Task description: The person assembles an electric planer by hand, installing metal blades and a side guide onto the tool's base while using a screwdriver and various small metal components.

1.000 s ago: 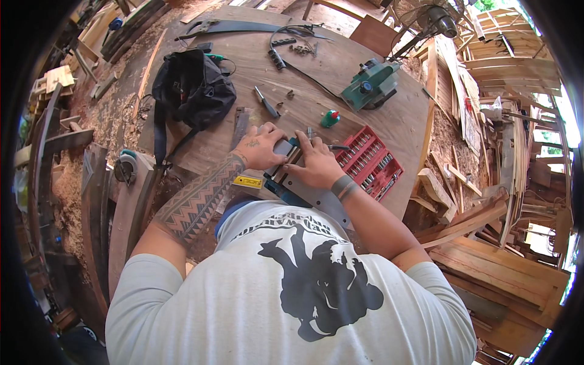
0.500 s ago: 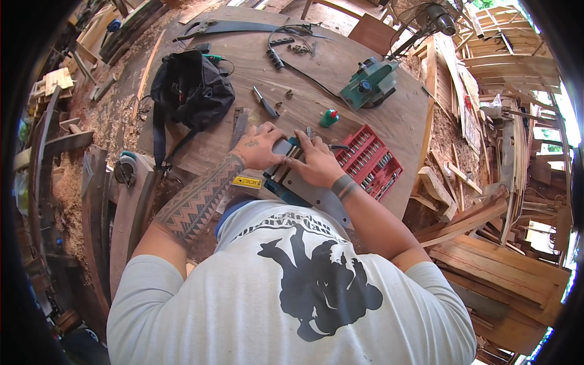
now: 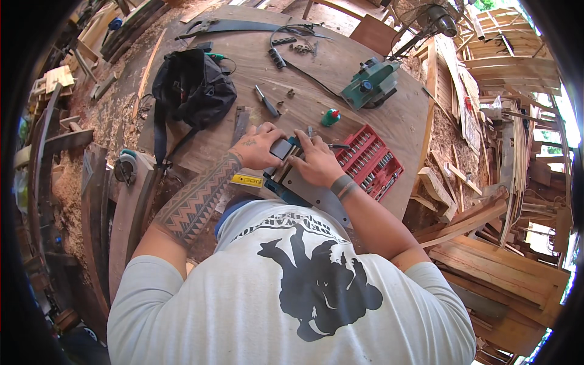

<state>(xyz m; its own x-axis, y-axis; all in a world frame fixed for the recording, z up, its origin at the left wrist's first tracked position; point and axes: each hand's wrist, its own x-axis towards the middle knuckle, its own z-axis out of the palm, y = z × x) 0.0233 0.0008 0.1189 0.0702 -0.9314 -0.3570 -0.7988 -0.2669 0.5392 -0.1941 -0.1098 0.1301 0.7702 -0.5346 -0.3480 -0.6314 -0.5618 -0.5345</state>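
A teal power tool with a flat grey metal plate, apparently an electric planer turned sole up, lies on the table close against my body. My left hand pinches a small dark grey rectangular block at the planer's far end. Over the metal plate, my right hand rests with its fingers bent around the tool's far side, its thumb near the block. What lies under my right fingers is hidden. A yellow-ended level or ruler sits left of the planer.
Right of my hands lies an open red bit case. Beyond are a green-capped bottle, a screwdriver-like tool and a second green planer. A black bag is at left, a handsaw at the far edge.
The grey block in my left hand has tipped, so more of its dark broad face shows. My right hand stays almost in place on the planer.
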